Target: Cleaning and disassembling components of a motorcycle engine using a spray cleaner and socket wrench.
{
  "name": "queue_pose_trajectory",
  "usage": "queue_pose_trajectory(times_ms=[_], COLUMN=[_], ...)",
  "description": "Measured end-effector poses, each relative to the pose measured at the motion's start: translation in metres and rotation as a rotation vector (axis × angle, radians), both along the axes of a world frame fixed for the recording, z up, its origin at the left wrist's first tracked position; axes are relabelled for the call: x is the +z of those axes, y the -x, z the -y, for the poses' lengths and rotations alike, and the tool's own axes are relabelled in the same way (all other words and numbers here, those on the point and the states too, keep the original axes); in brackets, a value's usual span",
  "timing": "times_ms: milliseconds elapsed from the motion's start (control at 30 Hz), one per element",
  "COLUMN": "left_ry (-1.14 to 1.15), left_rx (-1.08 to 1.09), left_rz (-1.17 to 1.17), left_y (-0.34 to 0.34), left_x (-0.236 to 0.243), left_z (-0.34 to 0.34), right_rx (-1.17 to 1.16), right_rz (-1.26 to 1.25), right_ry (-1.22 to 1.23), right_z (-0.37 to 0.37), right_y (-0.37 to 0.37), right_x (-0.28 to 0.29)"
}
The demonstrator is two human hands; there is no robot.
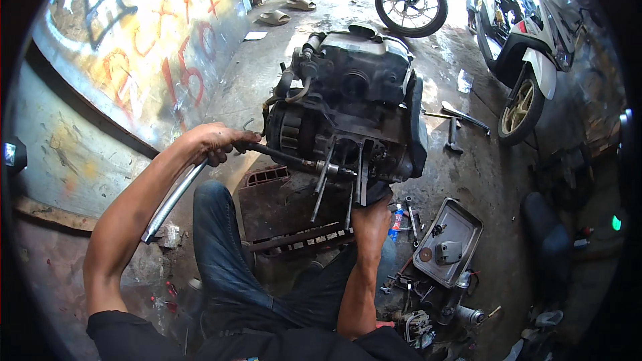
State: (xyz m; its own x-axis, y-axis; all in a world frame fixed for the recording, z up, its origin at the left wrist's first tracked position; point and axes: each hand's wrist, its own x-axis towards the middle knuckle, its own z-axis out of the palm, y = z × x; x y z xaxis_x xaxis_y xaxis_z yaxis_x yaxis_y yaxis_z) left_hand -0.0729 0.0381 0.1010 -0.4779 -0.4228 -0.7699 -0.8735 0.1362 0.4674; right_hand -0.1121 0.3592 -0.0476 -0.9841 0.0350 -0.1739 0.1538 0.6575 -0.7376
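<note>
A dark, grimy engine (354, 77) with studs jutting toward me fills the middle. My left hand (214, 140) is closed round a black wrench handle (274, 156), which runs to a silver socket (328, 167) at the engine's lower front among the studs. A long silver bar (170, 204) slants down-left from that hand. My right hand (371, 210) is at the engine's underside, below the studs; its fingers are mostly hidden by dark parts, so what they hold cannot be made out.
A metal tray (448, 241) with parts, scattered tools and a hammer (455, 137) lie right of me. A white scooter (535, 67), a motorcycle wheel (411, 3) and a loose seat (542, 227) stand around. A graffiti-painted panel (134, 40) lines the left. Sandals (274, 18) lie behind.
</note>
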Motion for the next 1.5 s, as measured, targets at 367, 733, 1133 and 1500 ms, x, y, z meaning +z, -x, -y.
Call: queue_pose_trajectory(times_ms=[367, 733, 1133, 1500], left_ry=[0.584, 0.743, 0.763, 0.560], left_rx=[-0.197, -0.060, -0.014, 0.122], left_rz=[-0.212, -0.087, -0.167, -0.322], left_y=[-0.004, -0.006, -0.014, -0.036], left_x=[-0.030, -0.029, -0.044, -0.030], left_z=[-0.008, -0.023, -0.023, 0.001], right_rx=[0.029, 0.049, 0.059, 0.093], right_rz=[-0.007, -0.068, -0.016, -0.030], right_ry=[-0.006, 0.039, -0.042, 0.031], right_z=[-0.001, -0.007, -0.004, 0.011], right_y=[0.003, 0.004, 0.001, -0.002], right_x=[-0.016, -0.020, -0.018, -0.014])
